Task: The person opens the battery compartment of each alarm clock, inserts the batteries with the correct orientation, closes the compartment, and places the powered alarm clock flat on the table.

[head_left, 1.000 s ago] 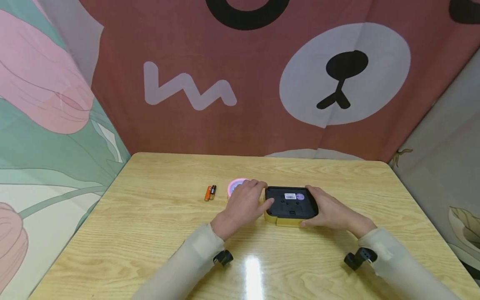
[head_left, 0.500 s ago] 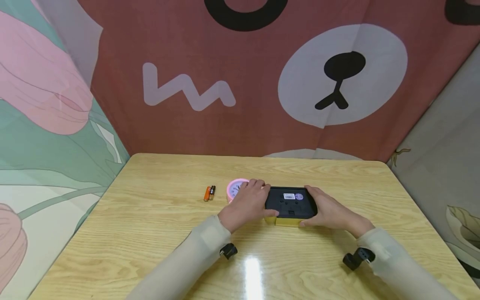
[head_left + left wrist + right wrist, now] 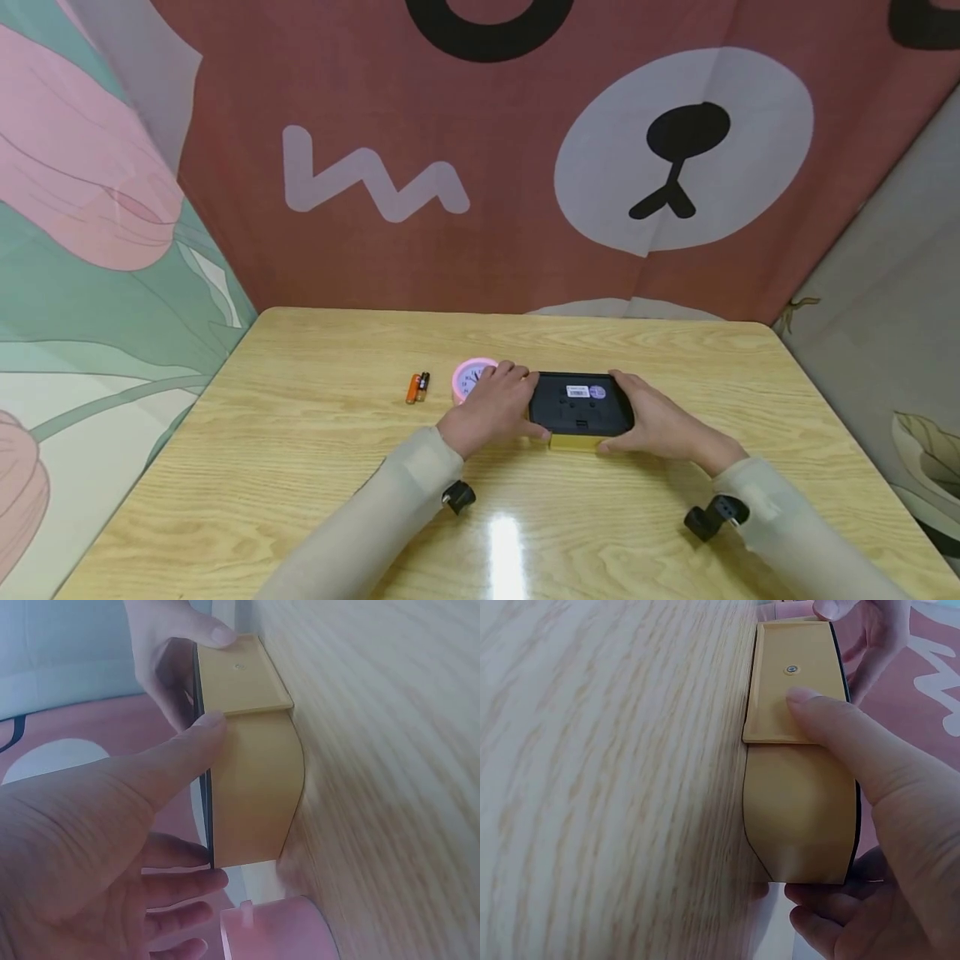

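A yellow box-shaped device (image 3: 581, 408) lies on the table with its flat black face up; a barcode label and a round purple sticker are on that face. My left hand (image 3: 491, 408) grips its left end, thumb at the near corner and fingers toward the far side. At the right end, my right hand (image 3: 663, 421) holds it between the thumb, on the yellow near side (image 3: 802, 810), and the fingers behind. The device's underside is hidden. Just left of the device, partly behind my left hand, is a pink round clock (image 3: 465, 380).
Farther left, an orange battery (image 3: 412, 389) and a black-and-orange battery (image 3: 423, 386) lie side by side on the wood-grain table (image 3: 315, 450). A brown printed cloth (image 3: 510, 258) hangs behind the table's far edge.
My left hand has shifted slightly right, its thumb sliding from the black top face down to the near edge of the device. The right hand and the device stay nearly still.
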A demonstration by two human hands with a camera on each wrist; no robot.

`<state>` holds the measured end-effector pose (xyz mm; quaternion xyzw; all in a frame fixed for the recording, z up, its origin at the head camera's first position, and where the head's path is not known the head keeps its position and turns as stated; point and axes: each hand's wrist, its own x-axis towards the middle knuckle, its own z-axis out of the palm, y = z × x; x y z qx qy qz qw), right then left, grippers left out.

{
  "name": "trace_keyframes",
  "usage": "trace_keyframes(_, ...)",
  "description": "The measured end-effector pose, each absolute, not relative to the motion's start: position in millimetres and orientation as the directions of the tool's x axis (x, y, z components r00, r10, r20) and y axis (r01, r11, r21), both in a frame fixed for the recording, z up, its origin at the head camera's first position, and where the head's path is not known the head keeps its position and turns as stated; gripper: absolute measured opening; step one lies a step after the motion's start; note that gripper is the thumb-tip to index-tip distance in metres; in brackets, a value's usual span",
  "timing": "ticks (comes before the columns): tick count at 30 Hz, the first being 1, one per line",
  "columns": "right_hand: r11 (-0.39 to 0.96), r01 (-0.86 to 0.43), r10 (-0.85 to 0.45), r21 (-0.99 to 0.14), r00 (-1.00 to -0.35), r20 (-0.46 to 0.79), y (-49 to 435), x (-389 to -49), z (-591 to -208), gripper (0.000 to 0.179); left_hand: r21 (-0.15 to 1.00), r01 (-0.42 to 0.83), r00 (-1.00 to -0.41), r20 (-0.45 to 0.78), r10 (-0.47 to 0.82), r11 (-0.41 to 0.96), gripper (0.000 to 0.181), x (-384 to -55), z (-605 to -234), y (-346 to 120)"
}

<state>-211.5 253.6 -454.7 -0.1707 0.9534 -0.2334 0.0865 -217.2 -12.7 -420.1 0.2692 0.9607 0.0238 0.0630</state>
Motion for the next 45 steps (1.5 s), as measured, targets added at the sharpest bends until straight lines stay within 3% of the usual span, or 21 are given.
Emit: trace_keyframes(45,0.836,-0.275,-0.386,-0.475,-0.910,-0.153,253.4,-214.8,-447.2,0.133,0.140,0.501,-0.836,-0.178,0.520,0.854,0.099,-231.2,-414.3,-3.9)
